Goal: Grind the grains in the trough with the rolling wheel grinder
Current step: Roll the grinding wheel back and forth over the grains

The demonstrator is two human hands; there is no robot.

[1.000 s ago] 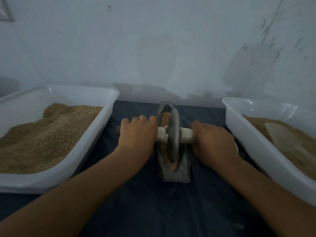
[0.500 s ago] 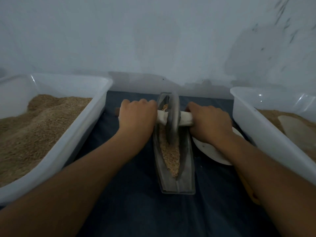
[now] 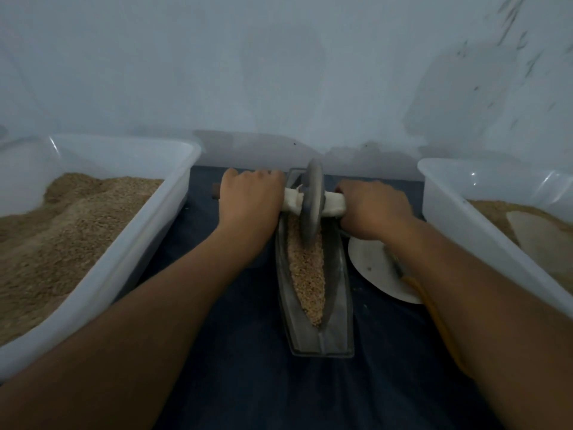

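Note:
A long grey metal trough lies lengthwise on the dark cloth, with tan crushed grains along its groove. The grey rolling wheel stands upright at the trough's far end, on a cloth-wrapped axle handle. My left hand grips the handle left of the wheel. My right hand grips it on the right. The wheel's lower rim sits in the grains.
A white tub full of tan grain stands to the left. Another white tub with ground grain and a pale scoop stands to the right. A white plate with a yellow-handled tool lies beside the trough. The wall is close behind.
Both hands have pushed the wheel from the middle of the trough to its far end, uncovering the grains in the near part.

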